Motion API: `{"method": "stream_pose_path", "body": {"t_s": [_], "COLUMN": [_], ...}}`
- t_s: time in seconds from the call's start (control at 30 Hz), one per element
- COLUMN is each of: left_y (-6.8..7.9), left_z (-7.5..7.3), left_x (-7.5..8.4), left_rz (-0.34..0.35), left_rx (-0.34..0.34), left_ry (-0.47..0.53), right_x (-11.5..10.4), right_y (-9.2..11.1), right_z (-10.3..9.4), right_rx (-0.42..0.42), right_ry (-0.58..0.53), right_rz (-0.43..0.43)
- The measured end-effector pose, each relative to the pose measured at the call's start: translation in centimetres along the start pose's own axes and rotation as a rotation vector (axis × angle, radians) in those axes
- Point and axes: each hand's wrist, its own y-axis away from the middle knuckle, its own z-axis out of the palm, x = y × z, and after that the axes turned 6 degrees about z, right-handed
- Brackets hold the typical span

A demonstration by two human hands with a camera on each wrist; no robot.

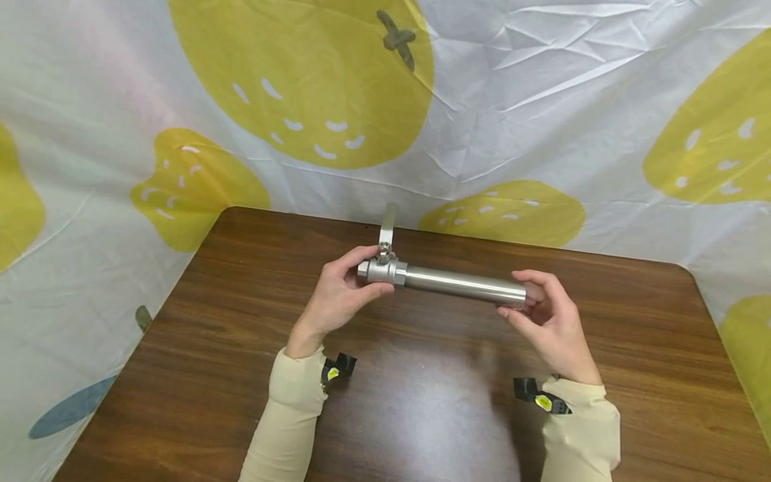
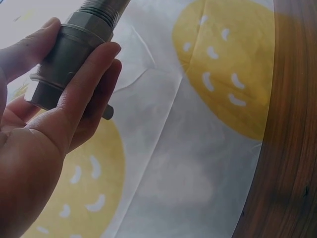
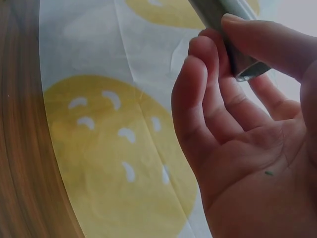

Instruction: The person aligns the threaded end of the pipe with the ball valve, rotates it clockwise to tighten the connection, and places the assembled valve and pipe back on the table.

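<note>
A metal ball valve (image 1: 381, 270) with a long lever handle (image 1: 387, 224) is joined to a smooth steel pipe (image 1: 464, 282), held level above the table. My left hand (image 1: 334, 294) grips the valve body, thumb on the near side and fingers round the far side. Threads (image 2: 101, 14) show where the pipe enters the valve's hex end in the left wrist view. At the pipe's free end, my right hand (image 1: 551, 321) pinches the tube between thumb and curled fingers. The right wrist view shows the pipe's open end (image 3: 251, 71) in front of the palm.
Beneath both hands lies a dark wood-grain table (image 1: 421, 402) with rounded far corners. A white cloth (image 1: 512, 100) printed with yellow fruit hangs close behind it and at both sides. Small black wrist cameras (image 1: 338, 368) sit on the cream sleeves (image 1: 289, 408).
</note>
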Motion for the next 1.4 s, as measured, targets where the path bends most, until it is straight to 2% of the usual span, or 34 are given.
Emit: {"method": "stream_pose_path", "body": {"t_s": [0.17, 0.23, 0.33, 0.47, 0.57, 0.67, 0.8, 1.0, 1.17, 1.3, 1.4], "left_y": [0.0, 0.0, 0.1, 0.2, 0.1, 0.1, 0.1, 0.0, 0.1, 0.1, 0.1], "left_z": [-0.1, -0.1, -0.1, -0.1, -0.1, 0.0, 0.0, 0.1, 0.2, 0.2, 0.3], "left_x": [-0.1, -0.1, 0.0, 0.2, 0.2, 0.2, 0.1, 0.1, 0.2, 0.2, 0.1], "left_rz": [0.029, 0.031, 0.02, 0.003, -0.002, -0.004, -0.001, 0.003, 0.015, 0.03, 0.04], "left_rx": [-0.013, -0.016, -0.01, -0.004, -0.005, -0.005, -0.005, -0.003, -0.011, -0.019, -0.022], "left_ry": [0.011, 0.014, 0.009, 0.003, 0.005, 0.008, 0.007, 0.0, -0.006, -0.002, 0.004], "right_x": [0.2, 0.3, 0.3, 0.2, -0.3, -0.8, -1.1, -0.1, 0.3, 0.2, 0.2], "right_y": [0.1, 0.1, -0.1, -0.5, -0.6, -0.6, -0.5, -0.4, -0.2, 0.0, 0.1], "right_z": [-0.1, -0.1, 0.1, 0.4, 0.6, 0.7, 0.6, 0.4, 0.1, 0.0, 0.0], "right_rx": [0.034, 0.049, 0.056, 0.063, 0.078, 0.085, 0.089, 0.097, 0.11, 0.133, 0.144], "right_ry": [0.099, 0.099, 0.005, -0.137, -0.179, -0.197, -0.19, -0.196, -0.173, -0.049, 0.081], "right_rz": [-0.037, -0.044, -0.082, -0.175, -0.223, -0.235, -0.226, -0.206, -0.143, -0.034, -0.006]}}
